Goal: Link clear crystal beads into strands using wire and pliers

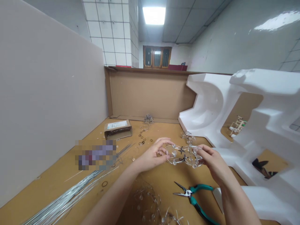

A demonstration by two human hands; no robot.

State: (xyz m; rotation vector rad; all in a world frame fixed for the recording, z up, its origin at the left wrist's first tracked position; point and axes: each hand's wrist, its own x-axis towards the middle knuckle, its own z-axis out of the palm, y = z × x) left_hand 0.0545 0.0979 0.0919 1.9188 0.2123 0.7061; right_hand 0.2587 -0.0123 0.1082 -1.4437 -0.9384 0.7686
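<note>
Between my two hands is a wire frame with clear beads (184, 155), with small dark cross-shaped pieces in its middle. My left hand (159, 152) grips its left end between thumb and fingers. At the other end, my right hand (209, 156) pinches it the same way. Below the right hand, needle-nose pliers (188, 193) with green handles lie on the table with their jaws apart. More beaded wire pieces (150, 201) lie close to me, partly blurred, and another beaded wire piece (188, 137) sits beyond the right hand.
On the left lie a bundle of straight silver wires (67, 195), a small open cardboard box (118, 129) and a blurred-out item (96, 155). Dark rings (142, 137) and a wire clump (148, 118) are farther back. White foam packing (211, 103) borders the right side; a cardboard wall (150, 95) closes the back.
</note>
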